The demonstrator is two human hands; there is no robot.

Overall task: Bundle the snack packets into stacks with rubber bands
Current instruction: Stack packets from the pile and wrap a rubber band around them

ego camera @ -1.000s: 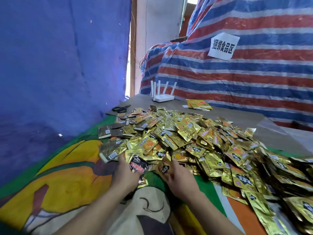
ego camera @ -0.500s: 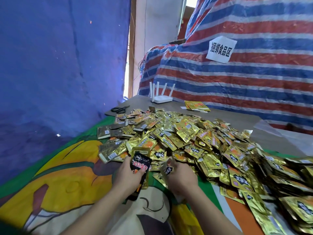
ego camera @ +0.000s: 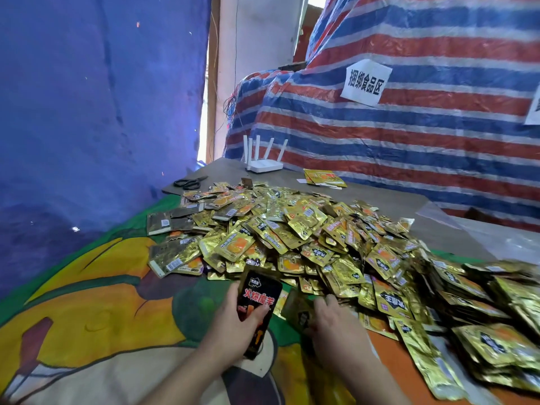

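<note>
A wide heap of gold foil snack packets (ego camera: 306, 238) covers the middle and right of the table. At the heap's near edge my left hand (ego camera: 230, 323) grips a small stack of packets (ego camera: 257, 299) upright; its front packet is black with red print, my thumb across its face. Just to the right, my right hand (ego camera: 333, 320) pinches a single dark gold packet (ego camera: 301, 312), blurred, held close to the stack. No rubber band is visible.
A colourful cartoon cloth (ego camera: 87, 311) covers the near table. Black scissors (ego camera: 190, 182) and a white router (ego camera: 264, 163) sit at the far edge, with a few gold packets (ego camera: 324, 177) apart behind the heap. Blue tarp hangs left, striped tarp right.
Both hands have pulled back from the heap toward me. The left hand lifted the black-fronted stack upright, and the right hand picked one packet out of the heap.
</note>
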